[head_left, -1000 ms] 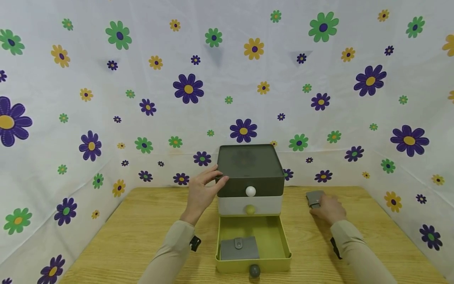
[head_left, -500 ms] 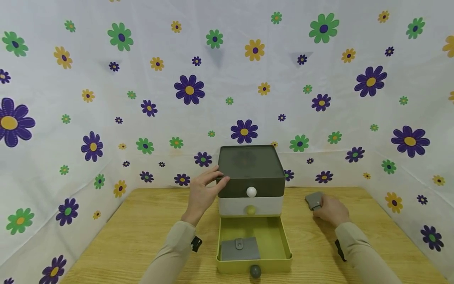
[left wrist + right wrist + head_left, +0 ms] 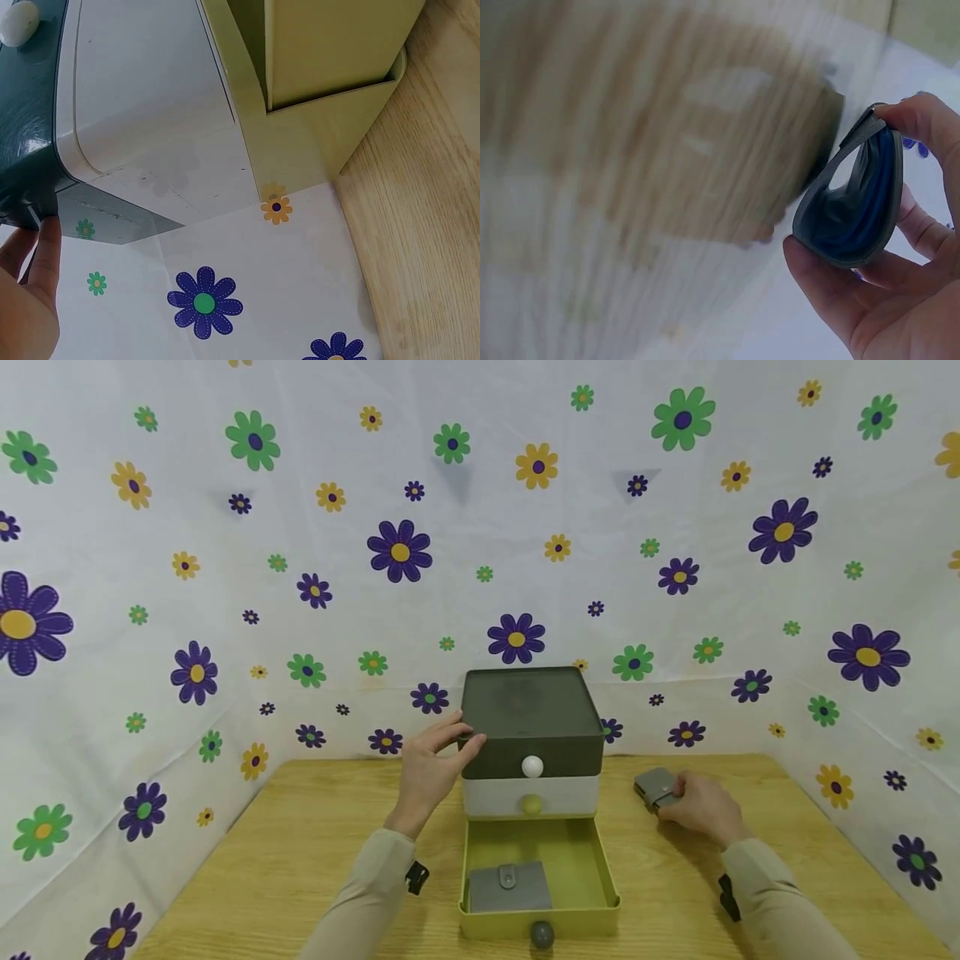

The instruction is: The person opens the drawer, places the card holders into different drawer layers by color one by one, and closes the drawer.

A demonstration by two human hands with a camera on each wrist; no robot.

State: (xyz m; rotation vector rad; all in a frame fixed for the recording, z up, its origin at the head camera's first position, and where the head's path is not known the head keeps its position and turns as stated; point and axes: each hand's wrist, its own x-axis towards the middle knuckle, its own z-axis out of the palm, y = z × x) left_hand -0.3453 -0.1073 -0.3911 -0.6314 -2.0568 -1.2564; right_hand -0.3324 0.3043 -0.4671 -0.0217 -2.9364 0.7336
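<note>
My left hand [image 3: 426, 770] rests at the front left top corner of a small drawer box [image 3: 487, 756], thumb and fingers extended against its dark rim. In the left wrist view, fingertips [image 3: 49, 232] touch that dark corner. To the right of the box, my right hand [image 3: 705, 810] pinches a small grey card wallet [image 3: 655, 787] with a snap strap. The right wrist view looks at the wallet [image 3: 847, 202] end-on, bowed between thumb and fingers, bluish sleeves inside. Another grey wallet [image 3: 510, 889] lies in the pulled-out olive-green bottom drawer [image 3: 592, 920].
The box stands on a wooden table [image 3: 315, 835]. Above the open drawer sit a white drawer [image 3: 491, 795] with a green knob and a dark drawer with a white knob [image 3: 532, 767]. A flower-patterned cloth [image 3: 450, 527] encloses the back and sides.
The right hand has lifted the wallet slightly off the table and drawn it a little nearer, with the wallet turning. The left hand stays on the box corner.
</note>
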